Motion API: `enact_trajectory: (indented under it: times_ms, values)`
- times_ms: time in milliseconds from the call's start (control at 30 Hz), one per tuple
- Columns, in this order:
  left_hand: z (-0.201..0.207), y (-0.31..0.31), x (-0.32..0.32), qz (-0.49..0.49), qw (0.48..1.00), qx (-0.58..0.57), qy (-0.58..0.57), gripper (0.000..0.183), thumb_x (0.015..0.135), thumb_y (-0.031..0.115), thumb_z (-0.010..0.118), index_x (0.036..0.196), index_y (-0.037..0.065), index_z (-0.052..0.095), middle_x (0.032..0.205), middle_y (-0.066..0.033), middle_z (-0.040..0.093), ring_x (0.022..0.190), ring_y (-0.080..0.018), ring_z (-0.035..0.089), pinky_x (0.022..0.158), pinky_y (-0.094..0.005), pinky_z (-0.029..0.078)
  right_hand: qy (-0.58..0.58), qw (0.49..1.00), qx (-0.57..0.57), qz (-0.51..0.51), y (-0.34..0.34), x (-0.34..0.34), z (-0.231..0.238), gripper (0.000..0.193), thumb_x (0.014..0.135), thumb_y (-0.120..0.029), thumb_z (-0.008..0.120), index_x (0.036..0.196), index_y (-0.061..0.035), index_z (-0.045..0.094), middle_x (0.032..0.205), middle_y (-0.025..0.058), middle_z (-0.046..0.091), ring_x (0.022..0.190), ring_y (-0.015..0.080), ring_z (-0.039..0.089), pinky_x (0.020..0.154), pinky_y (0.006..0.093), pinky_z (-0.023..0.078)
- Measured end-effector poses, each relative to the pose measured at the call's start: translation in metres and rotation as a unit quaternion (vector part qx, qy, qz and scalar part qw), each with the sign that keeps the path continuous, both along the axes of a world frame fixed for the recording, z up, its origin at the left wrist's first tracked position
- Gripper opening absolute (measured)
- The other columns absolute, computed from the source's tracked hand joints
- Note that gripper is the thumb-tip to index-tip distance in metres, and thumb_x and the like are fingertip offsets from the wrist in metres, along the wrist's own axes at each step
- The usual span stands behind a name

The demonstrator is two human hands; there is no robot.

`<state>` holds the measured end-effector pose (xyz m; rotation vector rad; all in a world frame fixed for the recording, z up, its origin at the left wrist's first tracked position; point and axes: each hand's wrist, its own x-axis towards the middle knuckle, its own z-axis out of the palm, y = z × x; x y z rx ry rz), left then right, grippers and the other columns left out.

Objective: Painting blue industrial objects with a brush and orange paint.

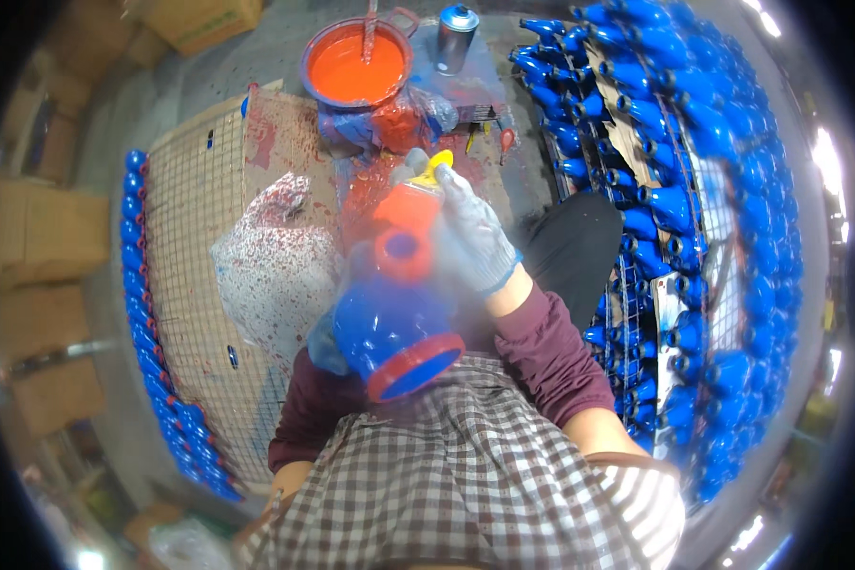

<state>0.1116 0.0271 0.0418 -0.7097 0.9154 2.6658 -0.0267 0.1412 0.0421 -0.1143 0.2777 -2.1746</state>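
Observation:
A shiny blue vase (389, 323) hangs tilted in front of my apron, its wide rim and small mouth both painted red. My left hand (327, 344), in a blue-stained glove, is closed on the vase's left side; most of its fingers are hidden behind it. In a pale knit glove, my right hand (470, 233) grips what looks like a paintbrush (437, 169) with a yellow handle. Its orange, paint-covered end lies at or just beyond the vase's mouth; motion blur hides whether they touch.
Beyond my hands stand a pot of orange paint (356, 65) with a stick in it and a spray can (456, 40). Paint-spattered cloth (275, 261) lies left, by a wire rack (195, 285) edged with blue pieces (135, 233). Many blue vases (674, 209) fill racks at right.

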Motion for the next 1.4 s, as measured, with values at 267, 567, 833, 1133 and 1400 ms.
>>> enact_trajectory:
  times_ms: [267, 567, 833, 1133, 1400]
  values:
    - [0.026, -0.013, -0.003, 0.046, 0.796, -0.473, 0.375, 0.064, 0.063, 0.007, 0.078, 0.117, 0.007, 0.045, 0.115, -0.0188, 0.054, 0.106, -0.0311, 0.055, 0.091, -0.0413, 0.045, 0.200, 0.957, 0.102, -0.185, 0.036, -0.032, 0.018, 0.022, 0.093, -0.020, 0.060, 0.106, -0.0039, 0.054, 0.099, 0.0126, 0.061, 0.085, 0.0206, 0.063, 0.077, 0.0362, 0.056]
    - [-0.010, -0.015, -0.014, 0.079, 0.605, -0.711, 0.350, 0.084, 0.061, 0.017, 0.074, 0.133, 0.002, 0.033, 0.127, -0.0194, 0.044, 0.115, -0.0298, 0.049, 0.100, -0.0425, 0.040, 0.461, 0.718, 0.415, -0.315, 0.043, -0.020, 0.079, 0.022, 0.085, -0.017, 0.072, 0.094, -0.0001, 0.062, 0.082, 0.0086, 0.067, 0.066, 0.0112, 0.063, 0.062, 0.0239, 0.051]
    - [-0.001, -0.005, -0.028, 0.186, 0.921, -0.222, 0.262, 0.081, 0.067, 0.018, 0.079, 0.131, 0.000, 0.034, 0.114, -0.0128, 0.053, 0.095, -0.0210, 0.059, 0.085, -0.0320, 0.051, 0.522, 0.672, 0.370, -0.374, 0.022, -0.032, 0.074, 0.020, 0.091, -0.013, 0.062, 0.105, 0.0014, 0.063, 0.082, 0.0067, 0.066, 0.071, 0.0102, 0.063, 0.061, 0.0244, 0.050]
    - [0.014, -0.112, 0.029, 0.404, 0.878, -0.020, 0.255, 0.065, 0.086, 0.048, 0.057, 0.129, 0.001, 0.045, 0.108, -0.0208, 0.059, 0.088, -0.0305, 0.062, 0.073, -0.0378, 0.054, 0.254, 0.874, 0.275, -0.310, 0.021, -0.037, 0.037, 0.027, 0.097, -0.033, 0.054, 0.105, -0.0077, 0.060, 0.089, 0.0042, 0.061, 0.075, 0.0135, 0.057, 0.071, 0.0257, 0.049]
    - [-0.128, -0.242, 0.202, 0.650, 0.740, -0.101, 0.141, 0.052, 0.070, 0.018, 0.075, 0.114, 0.006, 0.051, 0.093, -0.0073, 0.060, 0.078, -0.0237, 0.063, 0.071, -0.0380, 0.056, 0.044, 0.977, 0.184, 0.098, 0.077, -0.080, -0.042, 0.051, 0.095, -0.054, 0.043, 0.109, -0.0064, 0.058, 0.091, 0.0069, 0.045, 0.079, 0.0193, 0.044, 0.064, 0.0279, 0.044]
